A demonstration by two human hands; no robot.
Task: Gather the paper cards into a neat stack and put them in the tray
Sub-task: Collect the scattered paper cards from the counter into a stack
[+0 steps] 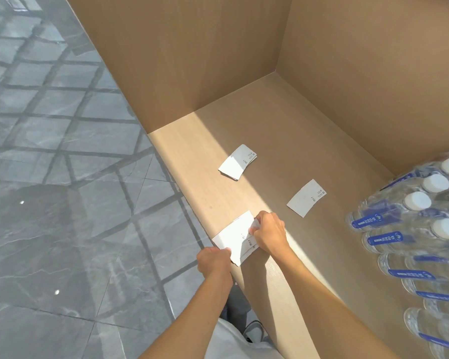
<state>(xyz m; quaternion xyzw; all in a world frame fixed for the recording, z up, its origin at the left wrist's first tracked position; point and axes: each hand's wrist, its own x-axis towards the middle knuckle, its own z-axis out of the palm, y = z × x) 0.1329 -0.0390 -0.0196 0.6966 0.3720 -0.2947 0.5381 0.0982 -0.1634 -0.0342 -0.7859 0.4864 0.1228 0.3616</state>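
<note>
White paper cards lie on a light wooden counter (278,141). A loose bundle of cards (235,235) sits at the counter's front edge, gripped from both sides: my left hand (214,260) pinches its near corner, my right hand (270,235) holds its right end. A second small pile of cards (237,161) rests farther back in the sunlight. A single card (306,198) lies apart to the right. No tray is in view.
A shrink-wrapped pack of water bottles (420,229) with white caps and blue labels fills the counter's right side. Tall wooden panels (192,47) wall in the counter at the back and right. Grey tiled floor (49,177) drops away to the left.
</note>
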